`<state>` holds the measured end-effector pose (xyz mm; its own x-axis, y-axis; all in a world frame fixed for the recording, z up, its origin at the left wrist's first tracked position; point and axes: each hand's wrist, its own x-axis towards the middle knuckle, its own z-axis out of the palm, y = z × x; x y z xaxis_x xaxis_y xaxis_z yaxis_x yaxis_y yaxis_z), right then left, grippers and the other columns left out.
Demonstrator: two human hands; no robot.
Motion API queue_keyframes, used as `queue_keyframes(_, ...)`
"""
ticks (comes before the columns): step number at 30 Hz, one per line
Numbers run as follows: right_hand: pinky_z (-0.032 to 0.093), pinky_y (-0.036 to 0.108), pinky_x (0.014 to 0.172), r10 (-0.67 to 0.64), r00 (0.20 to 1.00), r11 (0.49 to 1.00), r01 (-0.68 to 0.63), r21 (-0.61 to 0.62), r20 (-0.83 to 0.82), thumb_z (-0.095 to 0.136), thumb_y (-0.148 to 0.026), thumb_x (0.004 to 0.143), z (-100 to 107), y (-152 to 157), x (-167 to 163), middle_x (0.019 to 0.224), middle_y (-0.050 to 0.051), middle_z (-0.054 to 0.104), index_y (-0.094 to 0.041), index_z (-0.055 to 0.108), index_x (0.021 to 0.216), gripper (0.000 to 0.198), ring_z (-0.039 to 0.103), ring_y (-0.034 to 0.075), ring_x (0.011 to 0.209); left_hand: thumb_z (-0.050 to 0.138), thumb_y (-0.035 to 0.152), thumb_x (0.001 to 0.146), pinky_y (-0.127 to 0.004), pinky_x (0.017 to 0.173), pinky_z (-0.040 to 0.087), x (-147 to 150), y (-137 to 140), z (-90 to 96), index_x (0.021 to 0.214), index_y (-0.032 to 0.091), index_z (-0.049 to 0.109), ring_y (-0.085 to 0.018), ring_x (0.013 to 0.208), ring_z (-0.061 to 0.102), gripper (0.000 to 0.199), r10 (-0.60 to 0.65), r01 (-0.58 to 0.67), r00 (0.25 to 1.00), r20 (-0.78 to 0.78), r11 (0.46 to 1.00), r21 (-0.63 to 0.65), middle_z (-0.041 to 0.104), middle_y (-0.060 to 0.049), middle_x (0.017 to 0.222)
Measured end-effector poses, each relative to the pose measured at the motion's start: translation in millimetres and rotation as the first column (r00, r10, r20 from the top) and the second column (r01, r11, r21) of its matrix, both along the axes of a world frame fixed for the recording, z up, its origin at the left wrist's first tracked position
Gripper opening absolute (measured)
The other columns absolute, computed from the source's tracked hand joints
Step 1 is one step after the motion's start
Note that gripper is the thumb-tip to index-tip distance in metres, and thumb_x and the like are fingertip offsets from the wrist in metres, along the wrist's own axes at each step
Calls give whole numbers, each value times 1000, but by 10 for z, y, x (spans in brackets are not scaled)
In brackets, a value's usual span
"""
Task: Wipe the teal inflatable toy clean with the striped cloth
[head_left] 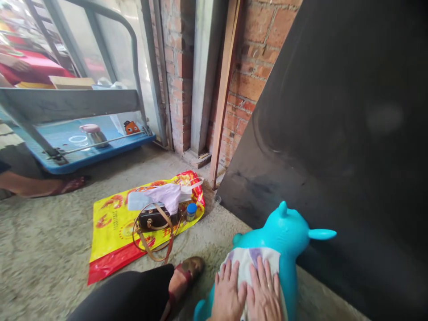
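A turquoise inflatable animal toy [288,234] with long ears stands on the floor at the lower right. Over its back lies a white cloth [272,256] with pale purple patches. My left hand [229,292] rests flat on the cloth, fingers stretched toward the toy's head. Beside it, my right hand [264,287] presses flat on the same cloth, its fingers slightly apart. The two hands nearly touch at the thumbs. Neither holds anything. Part of the cloth is hidden beneath them.
A dark leaning panel [334,156] fills the right. On the left, a yellow and red plastic bag [110,227] carries a small dark handbag [155,218] and a blue-capped jar [191,211]. Behind are a blue cart [80,162], a brick wall [254,80] and another person's foot [63,185].
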<state>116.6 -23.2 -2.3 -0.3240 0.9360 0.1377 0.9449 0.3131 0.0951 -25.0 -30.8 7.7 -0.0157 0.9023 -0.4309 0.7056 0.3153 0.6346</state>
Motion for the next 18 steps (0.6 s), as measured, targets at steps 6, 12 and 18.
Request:
queue_keyframes(6, 1, 50, 119, 27, 999, 985, -23, -171, 18, 32, -30, 92, 277, 720, -227, 154, 4, 25, -19, 43, 140, 51, 6, 26, 145, 19, 49, 92, -53, 116, 23, 23, 359, -138, 146, 23, 30, -27, 141, 30, 61, 127, -121, 988, 82, 990, -76, 34, -10, 153)
queue_keyframes(12, 10, 37, 120, 43, 999, 983, -37, -177, 27, 36, -30, 90, 373, 759, -364, 151, 0, 31, -21, 49, 136, 49, 12, 21, 144, 16, 48, 92, -51, 116, 24, -24, 276, -127, 144, 21, 34, -26, 141, 31, 61, 119, -115, 988, 96, 992, -50, 36, -9, 152)
queue_keyframes(18, 27, 47, 116, 84, 996, 996, -84, 23, -6, 41, -36, 88, 50, -252, -100, 141, 1, 47, -29, 56, 130, 45, 33, 27, 137, 29, 40, 88, -48, 115, 30, 15, -501, -468, 139, 23, 44, -27, 140, 31, 56, 169, -166, 986, -13, 979, 121, 37, -5, 151)
